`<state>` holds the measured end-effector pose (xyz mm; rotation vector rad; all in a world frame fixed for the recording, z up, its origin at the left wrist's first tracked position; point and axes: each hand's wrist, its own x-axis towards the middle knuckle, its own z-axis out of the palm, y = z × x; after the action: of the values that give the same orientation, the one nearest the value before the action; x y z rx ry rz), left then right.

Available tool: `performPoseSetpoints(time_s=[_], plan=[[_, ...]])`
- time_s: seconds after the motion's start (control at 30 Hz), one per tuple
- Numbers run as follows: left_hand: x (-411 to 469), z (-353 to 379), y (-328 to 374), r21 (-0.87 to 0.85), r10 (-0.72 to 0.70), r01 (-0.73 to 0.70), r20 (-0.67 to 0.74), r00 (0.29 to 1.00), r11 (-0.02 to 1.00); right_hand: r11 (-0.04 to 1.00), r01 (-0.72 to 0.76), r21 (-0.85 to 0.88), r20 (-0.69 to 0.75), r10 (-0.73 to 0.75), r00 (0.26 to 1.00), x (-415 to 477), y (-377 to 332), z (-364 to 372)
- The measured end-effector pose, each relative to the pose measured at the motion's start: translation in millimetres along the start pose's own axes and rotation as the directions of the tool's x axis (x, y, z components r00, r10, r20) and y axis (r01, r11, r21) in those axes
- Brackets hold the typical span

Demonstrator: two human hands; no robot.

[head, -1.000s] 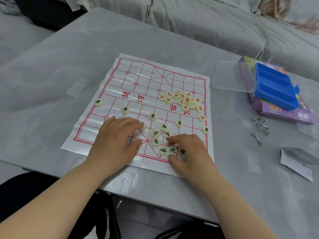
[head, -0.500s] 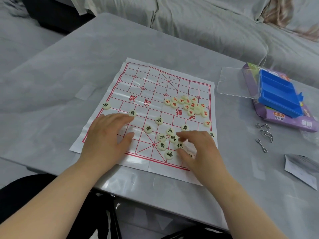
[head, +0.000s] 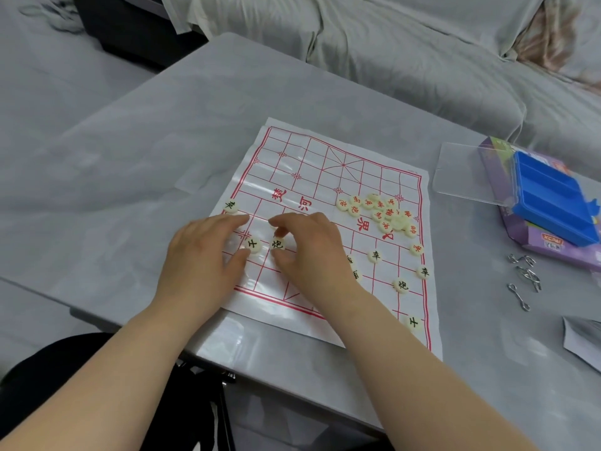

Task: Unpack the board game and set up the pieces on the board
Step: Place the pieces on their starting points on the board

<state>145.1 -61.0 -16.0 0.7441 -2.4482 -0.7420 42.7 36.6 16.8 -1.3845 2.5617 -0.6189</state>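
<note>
A paper xiangqi board with a red grid lies on the grey table. Cream round pieces with red characters sit in a pile at its right middle. Black-lettered pieces are scattered along the near right, such as one, and one lies at the left edge. My right hand reaches over the near left part and pinches a black-lettered piece between thumb and curled fingers. My left hand rests flat beside it, its thumb touching another black-lettered piece.
At the right stand a blue compartment tray on a purple box, with a clear lid leaning beside them. Small metal rings and a folded paper lie nearer. A covered sofa runs behind the table.
My right hand has crossed from the near right of the board to the near left with a piece. My left hand has stayed at the left, now with a piece by its thumb.
</note>
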Motion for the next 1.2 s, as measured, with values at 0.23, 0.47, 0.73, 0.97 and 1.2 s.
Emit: performPoseSetpoints(time_s=[0.23,0.47,0.73,0.97,1.2], plan=[[2,9,-1,0.104,0.097,-0.097,0.005,0.995,0.99,1.0,-0.017,0.026,0.007,0.017,1.0,5,-3,9],[-2,-20,-16,0.003,-0.091,0.092,-0.042,0.995,0.996,1.0,0.008,0.027,-0.022,-0.008,1.0,14,-11,10],[-9,-29,-23,-0.06,-0.084,0.088,0.057,0.995,0.994,1.0,0.022,0.008,-0.028,-0.022,0.999,24,-23,25],[-8,-23,-24,-0.122,0.017,-0.008,0.076,0.997,0.992,0.999,-0.007,0.044,-0.113,0.012,0.994,8,-8,9],[-8,-19,-22,-0.074,-0.002,0.011,0.118,0.993,0.997,0.993,-0.072,0.09,-0.157,0.086,0.984,-39,16,-5]])
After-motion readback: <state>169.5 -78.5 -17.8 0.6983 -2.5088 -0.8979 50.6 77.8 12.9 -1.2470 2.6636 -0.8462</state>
